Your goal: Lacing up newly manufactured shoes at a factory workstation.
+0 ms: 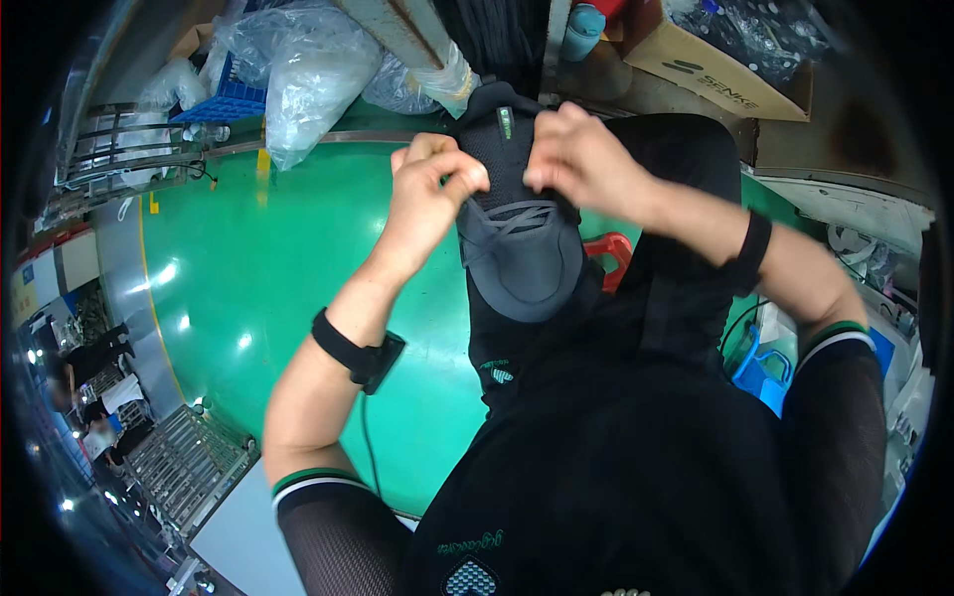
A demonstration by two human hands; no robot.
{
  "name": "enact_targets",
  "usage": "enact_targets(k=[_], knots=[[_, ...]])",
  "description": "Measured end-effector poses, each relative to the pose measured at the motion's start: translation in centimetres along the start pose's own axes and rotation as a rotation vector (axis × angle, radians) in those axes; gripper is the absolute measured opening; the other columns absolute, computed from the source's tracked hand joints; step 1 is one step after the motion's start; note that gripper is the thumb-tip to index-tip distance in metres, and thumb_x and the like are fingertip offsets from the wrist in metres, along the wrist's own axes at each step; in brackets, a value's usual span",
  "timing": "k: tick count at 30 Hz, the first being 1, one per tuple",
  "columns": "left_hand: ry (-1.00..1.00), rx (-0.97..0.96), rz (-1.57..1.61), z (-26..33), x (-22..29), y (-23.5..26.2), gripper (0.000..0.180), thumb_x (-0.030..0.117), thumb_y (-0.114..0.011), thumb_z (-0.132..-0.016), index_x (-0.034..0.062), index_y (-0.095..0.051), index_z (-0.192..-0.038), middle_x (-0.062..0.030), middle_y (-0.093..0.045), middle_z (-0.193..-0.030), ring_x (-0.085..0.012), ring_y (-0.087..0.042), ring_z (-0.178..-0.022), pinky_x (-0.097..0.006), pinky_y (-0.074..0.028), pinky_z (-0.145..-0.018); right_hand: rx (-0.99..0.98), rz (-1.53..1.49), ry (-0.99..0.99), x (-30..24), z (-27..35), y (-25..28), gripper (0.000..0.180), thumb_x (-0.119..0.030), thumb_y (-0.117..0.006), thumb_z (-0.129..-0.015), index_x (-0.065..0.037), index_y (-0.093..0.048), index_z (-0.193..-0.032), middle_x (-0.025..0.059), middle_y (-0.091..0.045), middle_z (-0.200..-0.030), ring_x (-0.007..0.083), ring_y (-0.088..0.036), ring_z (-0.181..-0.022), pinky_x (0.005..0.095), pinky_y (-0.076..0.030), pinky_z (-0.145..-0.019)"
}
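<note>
A dark mesh shoe upper is held above the green floor, pinched at its laces by the left hand and right hand; a lace could be skipped if tension slackens.

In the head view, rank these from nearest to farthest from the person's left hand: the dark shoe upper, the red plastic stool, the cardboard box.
1. Dark shoe upper: gripped by the left hand.
2. Red plastic stool: right of it, behind the shoe.
3. Cardboard box: far upper right.
</note>
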State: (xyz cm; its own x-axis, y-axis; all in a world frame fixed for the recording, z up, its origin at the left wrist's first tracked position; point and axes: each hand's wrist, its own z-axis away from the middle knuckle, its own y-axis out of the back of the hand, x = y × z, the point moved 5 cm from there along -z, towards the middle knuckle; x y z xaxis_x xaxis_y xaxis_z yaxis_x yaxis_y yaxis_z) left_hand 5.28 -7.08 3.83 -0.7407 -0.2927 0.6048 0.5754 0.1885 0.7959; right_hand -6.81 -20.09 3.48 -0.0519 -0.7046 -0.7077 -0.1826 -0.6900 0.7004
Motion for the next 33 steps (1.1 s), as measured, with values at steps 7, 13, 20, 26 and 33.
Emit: enact_targets(k=[7, 13, 20, 26, 33], knots=[[-0.380, 0.344, -0.572, -1.2, 6.4, 1.7, 0.016, 0.024, -0.070, -0.078, 0.0094, -0.066, -0.079, -0.0053, -0.058, -0.090, -0.0265, -0.051, -0.103, -0.046, -0.036, -0.100, -0.143, -0.263, 0.574, -13.8, 9.0, -3.3, 0.015, -0.022, -0.064, -0.076, -0.011, -0.056, -0.070, 0.0010, -0.050, -0.083, 0.0190, -0.051, -0.086, 0.0349, -0.040, -0.072], [-0.544, -0.063, -0.658, -1.9, 4.8, -1.1, 0.020, 0.025, -0.069, -0.077, 0.0063, -0.061, -0.076, -0.0056, -0.056, -0.084, -0.0260, -0.054, -0.095, -0.048, -0.037, -0.097, -0.092, -0.233, 0.374, -10.7, 10.0, -4.9, 0.020, -0.028, -0.061, -0.091, -0.010, -0.059, -0.082, 0.0025, -0.052, -0.063, 0.0204, -0.055, -0.069, 0.0377, -0.042, -0.070], [-0.395, 0.087, -0.549, -1.9, 4.8, -2.8, 0.029, 0.022, -0.075, -0.074, 0.0053, -0.057, -0.090, -0.0113, -0.053, -0.094, -0.0323, -0.051, -0.096, -0.046, -0.040, -0.084, 0.057, -0.608, -0.022, -7.9, 8.7, -3.1, 0.013, -0.017, -0.058, -0.092, -0.005, -0.055, -0.090, 0.0094, -0.059, -0.072, 0.0297, -0.054, -0.069, 0.0405, -0.044, -0.071], [-0.299, 0.053, -0.418, -1.9, 6.3, 0.2, 0.036, 0.017, -0.076, -0.073, 0.0055, -0.060, -0.104, -0.0100, -0.056, -0.102, -0.0301, -0.053, -0.109, -0.044, -0.039, -0.094, 0.068, -0.838, -0.186, -4.1, 10.1, -1.3, 0.010, -0.006, -0.057, -0.088, -0.003, -0.058, -0.098, 0.0050, -0.066, -0.073, 0.0231, -0.063, -0.075, 0.0343, -0.049, -0.074], [-0.332, 0.015, -0.512, -2.5, 6.6, -1.9, 0.011, 0.009, -0.068, -0.077, 0.0083, -0.062, -0.087, -0.0065, -0.056, -0.086, -0.0270, -0.056, -0.091, -0.042, -0.038, -0.086, -0.063, -0.980, -0.308, -3.3, 8.3, -1.9, 0.007, -0.006, -0.058, -0.088, -0.001, -0.058, -0.092, 0.0048, -0.066, -0.068, 0.0161, -0.062, -0.065, 0.0287, -0.047, -0.065]])
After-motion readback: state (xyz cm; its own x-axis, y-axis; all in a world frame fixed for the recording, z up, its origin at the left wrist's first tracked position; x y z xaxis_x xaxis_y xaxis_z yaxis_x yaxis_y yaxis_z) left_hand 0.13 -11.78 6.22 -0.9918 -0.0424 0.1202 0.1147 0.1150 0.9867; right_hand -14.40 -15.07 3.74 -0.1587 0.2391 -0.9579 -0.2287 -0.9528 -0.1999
